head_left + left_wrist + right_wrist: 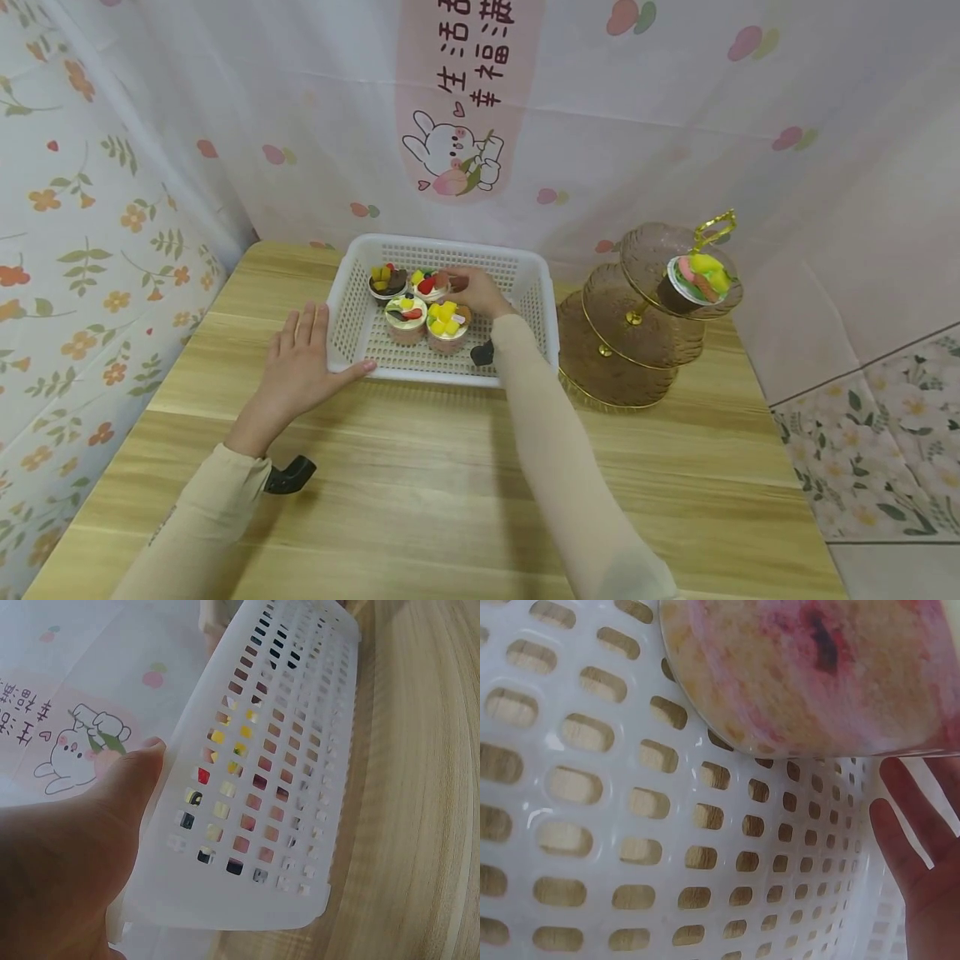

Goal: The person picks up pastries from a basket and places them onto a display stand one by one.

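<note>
Inside the white plastic basket [517,275] stand several dessert cups with fruit toppings. My right hand [480,292] reaches in over the basket, thumb and fingers around the right side of the strawberry-topped dessert cup [425,285] in the back row. A mango-topped cup [447,325] and a cream-topped cup [406,318] stand in front, and a dark cup [387,282] is at back left. The right wrist view shows a cup's pink, cake-layered side [817,682] with two fingers beyond it. My left hand [300,358] rests at the basket's front left corner, fingers straight, thumb on the rim.
Right of the basket stands a three-tier stand [622,333] with gold rims and a gold handle. Another dessert cup [693,283] sits tilted in view on its top tier. Behind the wooden table [420,483] hangs a printed curtain [600,125]; a floral one [97,250] is at left.
</note>
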The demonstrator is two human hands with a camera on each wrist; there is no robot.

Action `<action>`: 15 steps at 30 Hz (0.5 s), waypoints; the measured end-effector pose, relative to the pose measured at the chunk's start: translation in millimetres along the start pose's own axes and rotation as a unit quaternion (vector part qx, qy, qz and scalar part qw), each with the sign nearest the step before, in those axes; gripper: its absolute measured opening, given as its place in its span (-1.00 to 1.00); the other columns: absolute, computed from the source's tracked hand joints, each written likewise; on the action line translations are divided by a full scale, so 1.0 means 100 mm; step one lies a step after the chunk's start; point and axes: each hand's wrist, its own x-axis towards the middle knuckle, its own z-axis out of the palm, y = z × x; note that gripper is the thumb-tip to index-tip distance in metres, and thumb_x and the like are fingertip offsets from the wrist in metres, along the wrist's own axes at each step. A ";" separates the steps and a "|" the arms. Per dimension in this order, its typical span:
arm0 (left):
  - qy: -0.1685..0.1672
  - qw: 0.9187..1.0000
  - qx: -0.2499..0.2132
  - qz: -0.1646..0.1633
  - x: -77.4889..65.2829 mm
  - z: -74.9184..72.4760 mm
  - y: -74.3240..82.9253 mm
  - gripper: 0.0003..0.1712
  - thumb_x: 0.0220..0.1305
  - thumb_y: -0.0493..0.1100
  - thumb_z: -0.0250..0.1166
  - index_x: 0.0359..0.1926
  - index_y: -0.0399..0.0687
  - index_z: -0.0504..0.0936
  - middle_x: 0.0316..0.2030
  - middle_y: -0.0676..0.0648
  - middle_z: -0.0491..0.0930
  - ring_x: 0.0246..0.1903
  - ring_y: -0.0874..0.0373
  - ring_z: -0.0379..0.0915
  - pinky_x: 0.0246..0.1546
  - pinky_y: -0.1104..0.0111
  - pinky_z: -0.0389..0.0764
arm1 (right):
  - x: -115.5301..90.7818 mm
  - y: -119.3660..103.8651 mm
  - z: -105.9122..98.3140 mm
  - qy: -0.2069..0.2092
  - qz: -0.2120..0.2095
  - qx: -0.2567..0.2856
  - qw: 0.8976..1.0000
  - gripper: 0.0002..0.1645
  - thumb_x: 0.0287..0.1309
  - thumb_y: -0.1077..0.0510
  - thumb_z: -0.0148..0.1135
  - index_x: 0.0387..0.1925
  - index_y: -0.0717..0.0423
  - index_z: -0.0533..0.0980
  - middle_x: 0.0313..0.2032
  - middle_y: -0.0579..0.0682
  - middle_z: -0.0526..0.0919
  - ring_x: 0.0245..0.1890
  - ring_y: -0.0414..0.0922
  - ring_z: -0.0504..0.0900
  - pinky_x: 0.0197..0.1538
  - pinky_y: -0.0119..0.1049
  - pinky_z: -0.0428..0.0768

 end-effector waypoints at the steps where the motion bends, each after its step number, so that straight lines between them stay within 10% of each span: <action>1: 0.000 1.000 0.001 0.000 0.00 0.00 0.00 0.42 0.10 0.58 0.15 0.54 -0.34 -0.25 0.54 -0.45 -0.23 0.50 -0.49 -0.33 0.39 -0.40 -0.13 | 0.01 0.01 0.00 0.002 0.000 -0.002 1.000 -0.30 0.11 0.14 0.44 0.31 -0.08 0.47 0.27 0.00 0.57 0.23 -0.03 0.58 0.26 -0.16 0.58; 15: -0.005 1.000 -0.001 -0.004 0.00 -0.01 0.01 0.43 0.10 0.58 0.15 0.55 -0.33 -0.27 0.54 -0.45 -0.24 0.51 -0.49 -0.35 0.40 -0.40 -0.15 | 0.08 0.01 0.03 0.000 0.004 -0.041 0.999 -0.18 0.04 0.07 0.51 0.36 -0.07 0.40 0.26 0.04 0.57 0.24 -0.02 0.56 0.30 -0.14 0.53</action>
